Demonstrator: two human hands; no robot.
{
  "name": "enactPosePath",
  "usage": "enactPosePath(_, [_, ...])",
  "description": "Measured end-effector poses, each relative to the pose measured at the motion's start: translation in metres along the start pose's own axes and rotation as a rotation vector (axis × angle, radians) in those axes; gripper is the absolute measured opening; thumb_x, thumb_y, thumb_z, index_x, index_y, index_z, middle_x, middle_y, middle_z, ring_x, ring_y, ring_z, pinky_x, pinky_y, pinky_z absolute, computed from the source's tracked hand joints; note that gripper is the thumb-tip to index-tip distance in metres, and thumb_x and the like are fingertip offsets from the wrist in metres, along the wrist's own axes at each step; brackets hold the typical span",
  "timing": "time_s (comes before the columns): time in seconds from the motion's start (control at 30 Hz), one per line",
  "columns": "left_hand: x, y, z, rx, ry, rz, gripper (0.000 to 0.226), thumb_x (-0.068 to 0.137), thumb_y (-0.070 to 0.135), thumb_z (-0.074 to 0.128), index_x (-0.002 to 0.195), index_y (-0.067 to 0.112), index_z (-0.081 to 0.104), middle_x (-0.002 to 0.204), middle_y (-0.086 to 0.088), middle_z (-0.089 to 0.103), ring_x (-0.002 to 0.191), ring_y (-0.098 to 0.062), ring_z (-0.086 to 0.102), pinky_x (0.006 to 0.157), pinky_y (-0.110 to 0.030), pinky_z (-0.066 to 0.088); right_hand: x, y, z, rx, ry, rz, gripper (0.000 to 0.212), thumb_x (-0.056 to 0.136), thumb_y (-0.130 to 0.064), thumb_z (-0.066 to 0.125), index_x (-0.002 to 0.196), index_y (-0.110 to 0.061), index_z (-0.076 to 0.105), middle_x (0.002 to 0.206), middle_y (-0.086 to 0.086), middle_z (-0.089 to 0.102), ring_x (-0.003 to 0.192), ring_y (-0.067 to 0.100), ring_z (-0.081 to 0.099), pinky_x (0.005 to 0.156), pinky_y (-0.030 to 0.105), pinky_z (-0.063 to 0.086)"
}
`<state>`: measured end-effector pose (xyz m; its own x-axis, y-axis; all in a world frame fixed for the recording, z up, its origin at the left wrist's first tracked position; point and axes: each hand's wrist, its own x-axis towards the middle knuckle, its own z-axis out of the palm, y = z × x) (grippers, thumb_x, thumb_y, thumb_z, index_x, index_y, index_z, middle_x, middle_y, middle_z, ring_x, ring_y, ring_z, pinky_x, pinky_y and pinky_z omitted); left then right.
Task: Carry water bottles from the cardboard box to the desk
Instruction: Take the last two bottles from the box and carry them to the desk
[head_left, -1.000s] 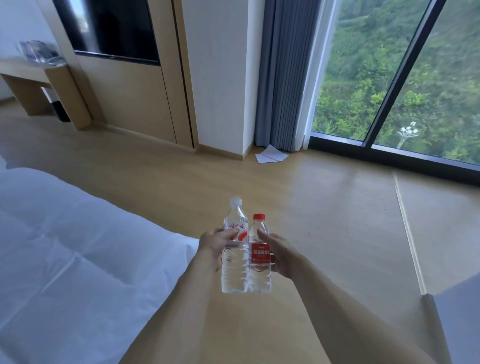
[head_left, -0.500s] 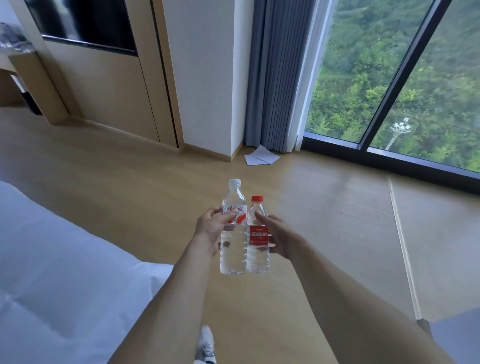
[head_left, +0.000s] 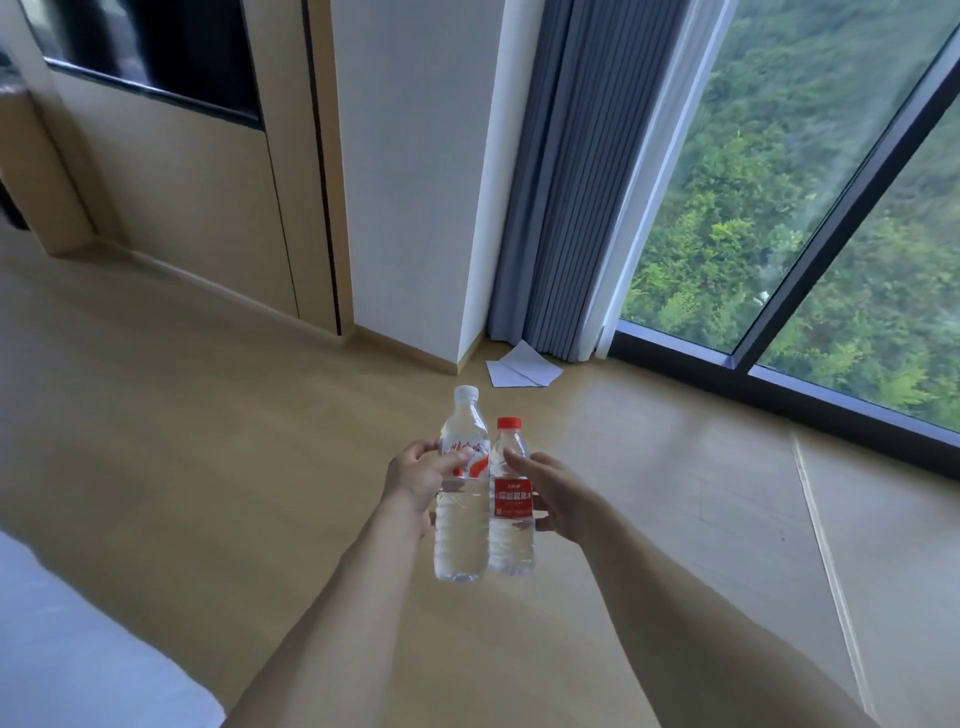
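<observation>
Two-handed grip (head_left: 480, 480) on upright bottles (head_left: 462, 525)

Two bottles carry labels. Tall bottle (head_left: 462, 488), white cap: red script on a white/red label, looks like Chinese chars, partly covered by the left hand (head_left: 415, 475) thumb; too blurred to read for sure. Short bottle (head_left: 511, 499), red cap: red label w/ a row of white Chinese chars, smaller lines of print below, all too small and soft to make out. No numbers or Latin letters legible on either. Sheets of paper (head_left: 522, 366) on floor: no print visible.
</observation>
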<state>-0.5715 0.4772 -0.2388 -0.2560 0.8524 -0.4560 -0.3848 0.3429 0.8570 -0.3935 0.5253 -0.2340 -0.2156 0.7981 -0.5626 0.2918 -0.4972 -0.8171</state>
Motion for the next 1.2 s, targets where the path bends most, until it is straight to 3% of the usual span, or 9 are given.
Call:
enactPosePath(0.13, [0.056,0.046,-0.017,0.0,0.051,0.036,0.037,0.074,0.012,0.087,0.103,0.012,0.064,0.09,-0.011,0.073,0.064,-0.025,0.067,0.043,-0.025,0.048,0.056,-0.061,0.021,-0.046,-0.037,-0.03,0.043,0.089,-0.051,0.069,0.117,-0.019,0.058,0.114,0.009,0.069,0.1,0.021,0.067,0.073,0.039,0.052])
enactPosePath(0.33, [0.13,0.099,-0.063,-0.05,0.161,0.054,0.037,0.076,0.018,0.087,0.104,0.02,0.064,0.1,-0.01,0.074,0.07,-0.023,0.071,0.044,-0.025,0.049,0.139,-0.13,0.072,-0.111,-0.175,-0.085,0.046,0.089,-0.052,0.067,0.122,-0.021,0.059,0.115,0.008,0.071,0.106,0.025,0.067,0.095,0.049,0.053])
enactPosePath(0.43, [0.167,0.119,-0.089,-0.082,0.242,0.05,0.031,0.077,0.018,0.086,0.099,0.024,0.064,0.103,-0.011,0.074,0.073,-0.024,0.071,0.044,-0.025,0.049,0.183,-0.157,0.104,-0.131,-0.241,-0.09,0.048,0.089,-0.051,0.069,0.123,-0.019,0.059,0.114,0.009,0.071,0.105,0.026,0.068,0.094,0.049,0.053])
enactPosePath(0.57, [0.217,0.148,-0.123,-0.117,0.382,0.044,0.046,0.079,0.022,0.085,0.118,0.022,0.061,0.104,-0.006,0.074,0.075,-0.02,0.071,0.048,-0.027,0.052,0.249,-0.197,0.149,-0.192,-0.36,-0.095,0.045,0.087,-0.052,0.07,0.115,-0.019,0.06,0.112,0.01,0.072,0.104,0.027,0.069,0.093,0.05,0.054])
enactPosePath(0.73, [0.273,0.192,-0.157,-0.139,0.531,0.052,0.042,0.083,0.026,0.082,0.119,0.02,0.062,0.101,-0.006,0.075,0.076,-0.021,0.072,0.041,-0.025,0.05,0.326,-0.248,0.199,-0.247,-0.52,-0.095,0.041,0.09,-0.05,0.069,0.112,-0.015,0.063,0.111,0.013,0.073,0.105,0.029,0.069,0.094,0.051,0.054])
enactPosePath(0.83, [0.301,0.216,-0.173,-0.137,0.651,0.075,0.034,0.079,0.03,0.085,0.107,0.02,0.068,0.09,-0.004,0.078,0.067,-0.018,0.075,0.045,-0.028,0.053,0.363,-0.279,0.224,-0.293,-0.607,-0.077,0.043,0.091,-0.05,0.067,0.115,-0.015,0.061,0.112,0.013,0.072,0.105,0.028,0.069,0.093,0.05,0.054])
enactPosePath(0.93, [0.326,0.236,-0.191,-0.165,0.721,0.103,0.031,0.079,0.031,0.085,0.102,0.02,0.066,0.089,-0.005,0.077,0.065,-0.02,0.075,0.049,-0.032,0.055,0.394,-0.31,0.252,-0.337,-0.678,-0.094,0.047,0.091,-0.05,0.067,0.121,-0.015,0.061,0.107,0.009,0.071,0.098,0.024,0.068,0.083,0.043,0.054])
enactPosePath(1.07, [0.346,0.251,-0.221,-0.202,0.782,0.112,0.03,0.079,0.033,0.084,0.099,0.021,0.067,0.09,-0.006,0.077,0.07,-0.025,0.074,0.068,-0.051,0.061,0.422,-0.338,0.298,-0.385,-0.756,-0.089,0.045,0.093,-0.045,0.065,0.124,-0.013,0.06,0.1,0.006,0.07,0.089,0.021,0.066,0.072,0.036,0.049])
enactPosePath(1.2, [0.362,0.266,-0.264,-0.242,0.869,0.103,0.029,0.077,0.032,0.085,0.098,0.02,0.069,0.091,-0.006,0.078,0.075,-0.028,0.075,0.079,-0.061,0.058,0.447,-0.358,0.351,-0.456,-0.835,-0.082,0.048,0.094,-0.045,0.064,0.127,-0.011,0.057,0.115,0.014,0.069,0.097,0.025,0.065,0.074,0.038,0.05])
